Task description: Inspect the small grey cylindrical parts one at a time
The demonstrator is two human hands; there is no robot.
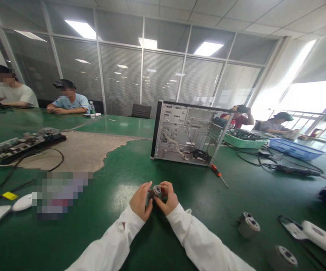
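Between the fingertips of my left hand (142, 201) and my right hand (167, 197) is a small grey cylindrical metal part (157, 190), its round end facing up. Both hands are closed about it, just above the green table. To the right, similar grey metal cylinders (249, 226) stand close together, and another metal cylinder (283, 259) is nearer the front edge. Beyond my hands an open computer case (185, 131) stands upright with loose wires inside. A screwdriver (218, 175) with an orange and black handle lies beside its right corner.
Circuit boards and cables (30, 145) lie at the left on a bare, torn patch of tabletop (86, 148). A green basket (244, 142) and a blue basket (295, 148) stand at the right, near tangled cables. White handheld devices lie on both sides. Several people sit around the table.
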